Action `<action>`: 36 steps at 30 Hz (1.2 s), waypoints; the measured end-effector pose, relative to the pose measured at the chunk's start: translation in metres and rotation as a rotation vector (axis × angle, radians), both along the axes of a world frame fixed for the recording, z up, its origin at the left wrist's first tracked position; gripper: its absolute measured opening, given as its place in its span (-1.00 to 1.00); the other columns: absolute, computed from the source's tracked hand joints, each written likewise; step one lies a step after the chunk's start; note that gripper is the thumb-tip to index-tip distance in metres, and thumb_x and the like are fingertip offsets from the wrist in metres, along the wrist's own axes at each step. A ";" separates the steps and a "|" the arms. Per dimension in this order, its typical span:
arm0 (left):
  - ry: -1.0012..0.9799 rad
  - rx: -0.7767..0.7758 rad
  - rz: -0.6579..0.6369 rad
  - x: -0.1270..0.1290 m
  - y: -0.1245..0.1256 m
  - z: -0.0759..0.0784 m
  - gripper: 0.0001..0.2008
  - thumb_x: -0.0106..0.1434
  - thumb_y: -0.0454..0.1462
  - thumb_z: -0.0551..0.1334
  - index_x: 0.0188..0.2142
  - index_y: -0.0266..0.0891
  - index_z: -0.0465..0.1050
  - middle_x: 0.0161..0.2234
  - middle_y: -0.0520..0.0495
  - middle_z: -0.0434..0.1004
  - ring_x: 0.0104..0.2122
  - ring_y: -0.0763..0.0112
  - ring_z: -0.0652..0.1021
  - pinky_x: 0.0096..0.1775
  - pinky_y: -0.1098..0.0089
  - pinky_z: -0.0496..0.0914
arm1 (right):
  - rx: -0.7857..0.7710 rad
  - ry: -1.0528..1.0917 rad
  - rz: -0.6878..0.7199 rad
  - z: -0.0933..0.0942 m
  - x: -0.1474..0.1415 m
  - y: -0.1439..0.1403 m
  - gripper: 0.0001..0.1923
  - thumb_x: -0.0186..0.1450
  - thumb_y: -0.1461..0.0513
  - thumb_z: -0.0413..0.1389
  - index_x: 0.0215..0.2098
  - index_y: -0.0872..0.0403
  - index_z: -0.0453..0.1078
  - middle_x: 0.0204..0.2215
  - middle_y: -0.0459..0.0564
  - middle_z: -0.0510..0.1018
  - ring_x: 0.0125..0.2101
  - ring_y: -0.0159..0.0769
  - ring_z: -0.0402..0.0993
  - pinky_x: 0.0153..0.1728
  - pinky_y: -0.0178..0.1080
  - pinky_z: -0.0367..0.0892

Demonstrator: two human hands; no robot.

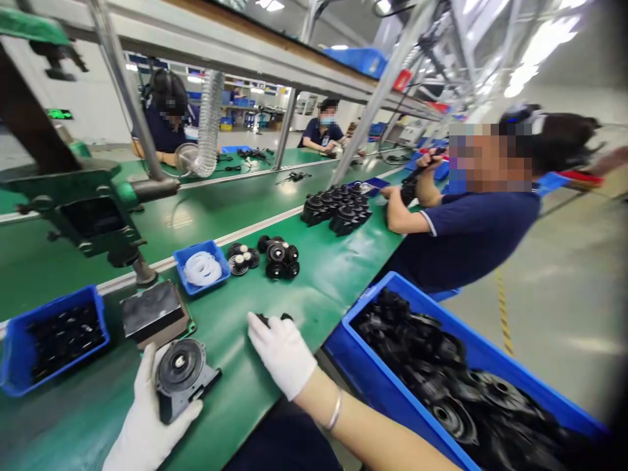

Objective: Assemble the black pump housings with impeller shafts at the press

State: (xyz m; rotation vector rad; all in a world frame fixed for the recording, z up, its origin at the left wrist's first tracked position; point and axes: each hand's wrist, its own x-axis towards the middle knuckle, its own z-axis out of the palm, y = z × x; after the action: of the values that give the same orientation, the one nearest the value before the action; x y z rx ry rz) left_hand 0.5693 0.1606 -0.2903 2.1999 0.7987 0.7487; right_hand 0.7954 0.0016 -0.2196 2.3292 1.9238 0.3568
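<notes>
My left hand [152, 412], in a white glove, grips a black plastic housing [182, 369] with a round disc face and a pale centre hub. The housing is held tilted just above the green bench, with its disc side up. My gloved right hand [283, 353] is on the bench, its fingers curled round a small black part [287, 316]. Most of that part is hidden under the glove, so its kind cannot be made out. Beyond my right hand lie several black wheel-like parts [277, 255] with pale hubs.
A press [88, 203] stands at the left over a metal block [154, 311]. Blue bins hold white rings [201, 268], small black pieces [66, 337] and black housings [426, 353]. Black assemblies [338, 206] stand in rows near a co-worker [471, 229]. Two people sit across the bench.
</notes>
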 end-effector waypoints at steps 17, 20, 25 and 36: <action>0.070 -0.073 -0.109 -0.005 -0.004 0.026 0.05 0.20 0.00 0.27 0.37 -0.17 -0.50 0.29 -0.48 0.08 0.22 -0.22 0.29 0.12 -0.25 0.25 | 0.285 0.736 -0.180 -0.020 0.051 0.040 -0.65 0.28 0.17 0.14 0.02 0.07 0.37 -0.04 0.10 0.49 -0.02 -0.11 0.46 0.04 -0.02 0.38; 0.060 -0.089 -0.118 -0.005 -0.004 0.028 0.06 0.20 -0.02 0.28 0.37 -0.16 -0.52 0.28 -0.46 0.10 0.21 -0.22 0.30 0.12 -0.26 0.25 | 0.245 0.662 -0.224 -0.019 0.025 0.041 -0.72 0.25 0.11 0.21 -0.15 0.12 0.42 -0.23 0.09 0.48 -0.22 -0.09 0.49 -0.14 -0.04 0.44; 0.063 -0.090 -0.119 -0.005 -0.004 0.027 0.09 0.18 -0.02 0.31 0.37 -0.15 -0.51 0.30 -0.45 0.06 0.23 -0.22 0.28 0.14 -0.24 0.25 | 0.153 0.539 -0.212 -0.006 0.005 0.035 -0.61 0.17 -0.01 0.27 -0.25 0.13 0.40 -0.37 0.05 0.42 -0.36 -0.08 0.45 -0.31 -0.04 0.42; 0.073 -0.204 -0.192 -0.010 0.003 0.030 0.19 0.09 -0.02 0.38 0.37 -0.14 -0.52 0.31 -0.45 0.06 0.23 -0.21 0.27 0.16 -0.21 0.25 | 0.045 0.751 0.338 -0.010 0.050 0.047 -0.23 0.15 0.03 0.29 0.22 0.13 0.15 0.31 0.34 0.05 0.30 0.06 0.04 0.21 0.11 0.16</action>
State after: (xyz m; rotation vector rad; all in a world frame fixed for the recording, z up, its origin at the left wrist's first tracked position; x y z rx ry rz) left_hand 0.5589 0.1638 -0.2599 2.0927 0.6565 0.4731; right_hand 0.8454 0.0482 -0.2293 2.3563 2.6482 -0.5497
